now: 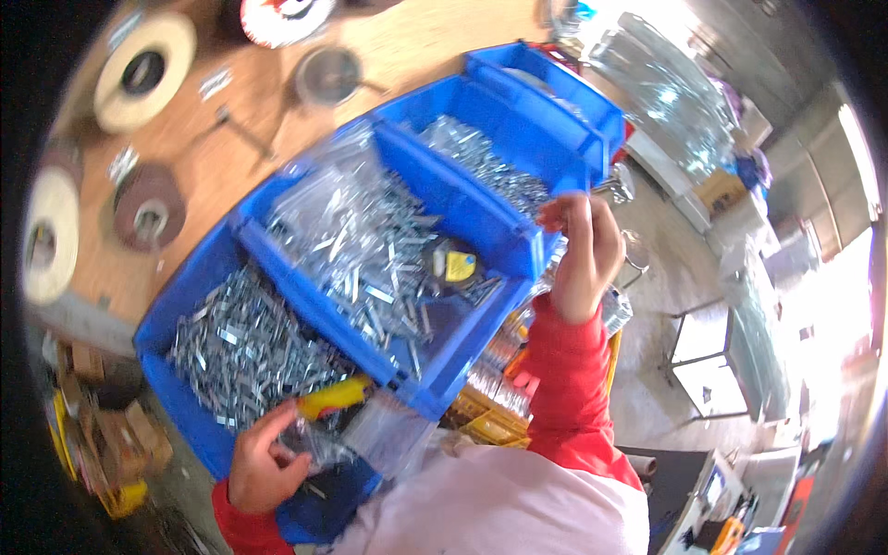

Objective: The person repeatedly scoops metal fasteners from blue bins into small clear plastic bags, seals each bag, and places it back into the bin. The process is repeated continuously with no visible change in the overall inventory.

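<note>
My left hand (264, 465) is at the front of the left blue bin (176, 393), thumb and fingers closed round a crumpled clear plastic bag (319, 446). Just beyond its fingertips lies a yellow object (333, 398), its kind unclear. Small flat metal pieces (245, 347) fill that bin. Raised by the front right corner of the middle blue bin (481, 338), my right hand (589, 250) has its fingers curled together. What they hold, if anything, cannot be made out. Loose metal strips (384, 250), clear bags (319, 208) and a yellow-and-black tape measure (458, 266) lie inside the middle bin.
Further right, another blue bin (518, 129) holds small screw-like parts (481, 157). Behind the bins a wooden board (407, 42) carries tape rolls (146, 74). A yellow crate (486, 421) stands below the bins. Plastic-wrapped goods (666, 92) and a metal-framed stand (708, 356) are on the right.
</note>
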The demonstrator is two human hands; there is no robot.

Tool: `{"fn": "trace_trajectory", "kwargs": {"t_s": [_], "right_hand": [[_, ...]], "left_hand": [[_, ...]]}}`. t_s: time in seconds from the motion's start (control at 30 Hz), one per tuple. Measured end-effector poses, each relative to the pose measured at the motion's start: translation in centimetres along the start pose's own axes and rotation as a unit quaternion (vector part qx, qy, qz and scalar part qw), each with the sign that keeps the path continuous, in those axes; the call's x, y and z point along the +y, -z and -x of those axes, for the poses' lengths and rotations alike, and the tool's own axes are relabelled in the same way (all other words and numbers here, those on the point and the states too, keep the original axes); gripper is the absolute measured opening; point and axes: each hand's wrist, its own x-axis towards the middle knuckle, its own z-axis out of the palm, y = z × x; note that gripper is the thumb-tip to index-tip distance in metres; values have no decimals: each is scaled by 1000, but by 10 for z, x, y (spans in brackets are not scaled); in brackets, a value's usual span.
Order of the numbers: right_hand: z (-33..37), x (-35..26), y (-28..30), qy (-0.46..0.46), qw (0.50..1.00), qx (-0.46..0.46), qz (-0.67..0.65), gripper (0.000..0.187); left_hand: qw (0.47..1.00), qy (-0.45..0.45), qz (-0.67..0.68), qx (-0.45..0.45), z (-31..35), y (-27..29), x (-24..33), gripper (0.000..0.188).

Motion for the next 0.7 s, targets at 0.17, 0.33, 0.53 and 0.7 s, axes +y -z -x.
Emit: {"fn": "trace_trajectory", "kwargs": {"t_s": [0.17,0.33,0.53,0.7], "right_hand": [[-121,168,64,-114,935,-70,329,22],[-119,266,53,-147,732,-463,478,31],[-78,256,35,-133,722,-498,461,44],[-80,244,34,-123,700,-527,465,43]], "left_hand": [[998,52,9,-28,-4,4,-11,66],[994,86,68,3,-7,6,-26,63],[989,96,106,20,-7,3,-17,65],[994,82,65,19,-8,6,-10,60]]}}
